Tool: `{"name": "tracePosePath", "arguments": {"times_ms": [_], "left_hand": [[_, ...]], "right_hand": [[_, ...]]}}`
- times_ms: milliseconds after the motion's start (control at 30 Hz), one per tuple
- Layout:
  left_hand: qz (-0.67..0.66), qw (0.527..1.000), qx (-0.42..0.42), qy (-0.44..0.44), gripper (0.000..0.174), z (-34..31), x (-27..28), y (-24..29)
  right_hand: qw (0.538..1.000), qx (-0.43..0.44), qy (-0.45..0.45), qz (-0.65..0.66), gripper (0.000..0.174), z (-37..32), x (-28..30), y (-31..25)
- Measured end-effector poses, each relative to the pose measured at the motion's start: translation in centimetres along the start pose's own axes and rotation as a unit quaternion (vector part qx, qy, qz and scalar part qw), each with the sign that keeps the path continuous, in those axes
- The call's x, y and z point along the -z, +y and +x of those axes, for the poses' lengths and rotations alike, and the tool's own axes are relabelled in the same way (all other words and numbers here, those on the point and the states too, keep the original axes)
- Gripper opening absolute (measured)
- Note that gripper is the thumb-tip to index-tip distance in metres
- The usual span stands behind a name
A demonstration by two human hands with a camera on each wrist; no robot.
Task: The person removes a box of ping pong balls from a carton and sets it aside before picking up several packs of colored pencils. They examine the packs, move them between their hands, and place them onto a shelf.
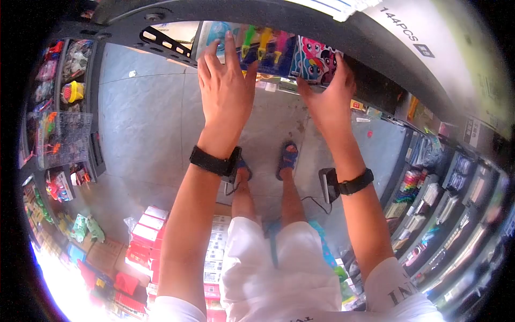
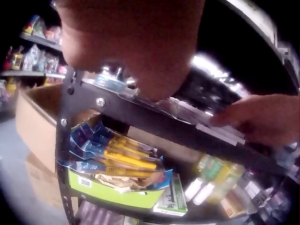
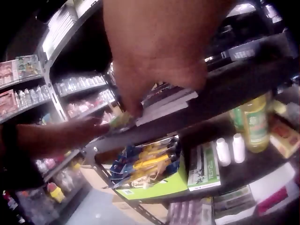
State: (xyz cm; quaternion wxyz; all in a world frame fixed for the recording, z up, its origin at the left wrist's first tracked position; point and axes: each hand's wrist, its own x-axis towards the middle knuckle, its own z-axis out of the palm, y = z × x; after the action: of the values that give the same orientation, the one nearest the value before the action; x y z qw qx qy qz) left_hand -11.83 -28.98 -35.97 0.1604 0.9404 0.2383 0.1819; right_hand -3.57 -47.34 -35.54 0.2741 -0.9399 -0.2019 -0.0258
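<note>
In the head view my left hand [image 1: 226, 88] reaches onto the shelf. Its fingers lie fairly straight over a pale blue pack [image 1: 215, 33], with the thumb beside a dark blue packet [image 1: 276, 58] that shows green, yellow and pink pieces. My right hand [image 1: 331, 99] holds a flat pack printed with cartoon ponies [image 1: 313, 51], thumb at the near edge and fingers at the right side. From the right wrist, a stack of thin flat packs [image 3: 166, 107] shows edge-on between that thumb and fingers. The left fingertips are mostly hidden in the left wrist view.
A dark metal shelf rail [image 2: 154, 119] runs below the hands. On the shelf beneath stand a green box [image 3: 152, 187] of yellow-and-blue packets, white bottles [image 3: 230, 149] and a yellow bottle [image 3: 257, 125]. A large white carton [image 1: 429, 48] sits above right. Stocked racks line both sides.
</note>
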Motion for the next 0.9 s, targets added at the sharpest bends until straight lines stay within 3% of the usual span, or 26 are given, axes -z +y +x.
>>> {"name": "tracePosePath", "arguments": {"times_ms": [200, 467, 667, 767, 900], "left_hand": [[-0.005, 0.997, -0.073, -0.010, 0.074, 0.4, -1.4, 0.2], [0.013, 0.998, -0.066, -0.006, 0.076, -0.2, -2.5, 0.8], [-0.007, 0.997, -0.068, 0.018, 0.073, -0.3, -2.8, 1.1], [-0.067, 0.992, -0.107, -0.008, 0.070, -0.7, -2.3, 2.2], [-0.085, 0.984, -0.149, -0.045, 0.063, -1.9, -2.5, 4.8]], "right_hand": [[1.000, -0.003, -0.007, -0.012, 0.096, 0.8, 0.1, -0.1], [0.999, 0.033, 0.023, 0.021, 0.092, 1.1, 0.6, -0.2], [1.000, 0.021, -0.003, 0.007, 0.087, 1.6, 1.1, -0.2], [0.996, 0.038, 0.080, -0.004, 0.084, 1.2, 1.2, -0.6], [0.987, -0.083, 0.104, 0.086, 0.081, 0.7, 3.0, -0.2]]}}
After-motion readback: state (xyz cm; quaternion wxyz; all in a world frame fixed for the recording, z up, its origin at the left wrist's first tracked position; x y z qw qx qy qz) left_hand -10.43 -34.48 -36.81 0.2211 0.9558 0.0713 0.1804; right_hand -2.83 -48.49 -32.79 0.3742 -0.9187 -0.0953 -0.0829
